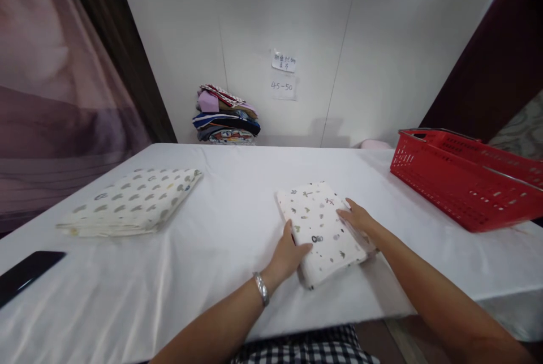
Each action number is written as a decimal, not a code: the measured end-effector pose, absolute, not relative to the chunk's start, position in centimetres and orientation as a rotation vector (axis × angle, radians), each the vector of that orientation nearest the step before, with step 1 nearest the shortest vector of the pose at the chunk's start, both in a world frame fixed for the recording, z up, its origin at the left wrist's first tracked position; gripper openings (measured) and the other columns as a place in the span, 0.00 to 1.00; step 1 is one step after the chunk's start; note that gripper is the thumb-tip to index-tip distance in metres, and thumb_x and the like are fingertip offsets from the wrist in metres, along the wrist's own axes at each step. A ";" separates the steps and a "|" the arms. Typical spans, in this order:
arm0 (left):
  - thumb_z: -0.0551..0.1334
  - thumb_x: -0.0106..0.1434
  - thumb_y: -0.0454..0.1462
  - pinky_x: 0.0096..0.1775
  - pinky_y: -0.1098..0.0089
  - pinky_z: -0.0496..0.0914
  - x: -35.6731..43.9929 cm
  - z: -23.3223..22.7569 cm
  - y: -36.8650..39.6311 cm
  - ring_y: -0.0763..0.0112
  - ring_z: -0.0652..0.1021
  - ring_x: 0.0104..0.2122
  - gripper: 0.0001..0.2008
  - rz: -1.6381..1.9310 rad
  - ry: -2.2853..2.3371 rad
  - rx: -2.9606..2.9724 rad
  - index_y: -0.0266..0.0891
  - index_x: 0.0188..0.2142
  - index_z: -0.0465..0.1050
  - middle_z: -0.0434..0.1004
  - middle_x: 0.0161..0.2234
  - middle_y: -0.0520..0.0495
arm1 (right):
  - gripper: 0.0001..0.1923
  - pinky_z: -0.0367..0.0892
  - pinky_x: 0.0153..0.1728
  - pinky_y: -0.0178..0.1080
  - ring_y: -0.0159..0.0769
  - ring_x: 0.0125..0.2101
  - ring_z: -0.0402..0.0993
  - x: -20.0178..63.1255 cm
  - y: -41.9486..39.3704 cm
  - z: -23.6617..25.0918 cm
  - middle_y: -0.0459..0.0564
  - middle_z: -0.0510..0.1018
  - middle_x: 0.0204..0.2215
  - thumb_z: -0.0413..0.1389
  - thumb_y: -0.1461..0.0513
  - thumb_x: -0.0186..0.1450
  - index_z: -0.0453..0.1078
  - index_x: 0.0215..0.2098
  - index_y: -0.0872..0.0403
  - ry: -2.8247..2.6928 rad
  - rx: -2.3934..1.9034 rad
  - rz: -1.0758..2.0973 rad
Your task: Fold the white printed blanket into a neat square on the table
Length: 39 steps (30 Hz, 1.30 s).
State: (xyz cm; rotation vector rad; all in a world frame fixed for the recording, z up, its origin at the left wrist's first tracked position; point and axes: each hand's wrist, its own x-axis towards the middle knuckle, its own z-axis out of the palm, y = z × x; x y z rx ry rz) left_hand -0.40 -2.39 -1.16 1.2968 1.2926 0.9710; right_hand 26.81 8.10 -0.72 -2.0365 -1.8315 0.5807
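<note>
A folded white cloth (322, 228) with small leaf and dot prints lies tilted on the white-covered table in front of me. My left hand (289, 253) grips its left edge, thumb on top and fingers hidden underneath. On the opposite edge, my right hand (358, 219) holds the cloth with its thumb on top; its other fingers are partly hidden. Loose layers hang out at the cloth's lower right corner. Farther left rests another folded cloth (136, 200), cream with grey-green heart-like prints, apart from both hands.
A red plastic basket (458, 183) stands at the table's right side. At the left edge lies a black phone (31, 273). Behind the table's far edge is a stack of folded fabrics (227, 118) against the wall, near two paper notes (283, 86). A curtain (63, 98) hangs at left.
</note>
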 end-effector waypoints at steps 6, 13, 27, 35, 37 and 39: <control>0.57 0.59 0.48 0.32 0.65 0.71 -2.1 -0.3 -2.1 0.65 0.77 0.30 0.34 0.665 1.391 1.320 0.40 0.62 0.50 0.74 0.44 0.40 | 0.41 0.56 0.57 0.44 0.49 0.58 0.58 26.9 8.6 1.2 0.61 0.60 0.60 0.56 0.49 0.58 0.53 0.63 0.59 -1.775 -2.143 0.781; 0.56 0.61 0.46 0.54 0.64 0.60 -5.0 1.9 6.3 0.58 0.66 0.55 0.26 0.866 1.735 1.702 0.36 0.55 0.62 0.61 0.59 0.37 | 0.45 0.68 0.47 0.48 0.51 0.53 0.67 27.4 8.7 2.5 0.61 0.61 0.60 0.57 0.42 0.54 0.55 0.62 0.55 -1.569 -2.091 1.184; 0.57 0.59 0.40 0.38 0.68 0.67 -5.5 0.7 8.5 0.64 0.76 0.37 0.17 0.723 1.679 1.696 0.39 0.47 0.70 0.77 0.38 0.45 | 0.38 0.67 0.46 0.42 0.48 0.50 0.69 25.6 18.5 4.5 0.60 0.70 0.54 0.61 0.54 0.56 0.58 0.61 0.55 -1.994 -1.863 0.731; 0.56 0.60 0.40 0.32 0.71 0.66 -7.0 0.1 5.6 0.69 0.75 0.28 0.16 0.763 1.656 1.522 0.39 0.47 0.67 0.76 0.30 0.51 | 0.32 0.61 0.51 0.45 0.48 0.53 0.66 18.2 23.8 3.1 0.53 0.70 0.54 0.57 0.52 0.59 0.60 0.60 0.48 -2.423 -1.782 0.455; 0.56 0.61 0.42 0.35 0.70 0.67 -7.2 0.6 7.0 0.68 0.76 0.33 0.16 0.783 1.735 1.518 0.39 0.46 0.68 0.77 0.34 0.48 | 0.33 0.59 0.52 0.47 0.51 0.53 0.66 18.2 24.0 2.6 0.55 0.71 0.54 0.55 0.50 0.59 0.59 0.60 0.51 -2.431 -1.817 0.431; 0.56 0.61 0.43 0.39 0.69 0.67 -7.1 1.0 9.1 0.66 0.75 0.37 0.16 0.818 1.805 1.550 0.39 0.46 0.69 0.76 0.41 0.45 | 0.34 0.57 0.53 0.49 0.52 0.53 0.66 18.6 23.9 2.2 0.58 0.71 0.53 0.53 0.47 0.60 0.59 0.61 0.53 -2.458 -1.852 0.352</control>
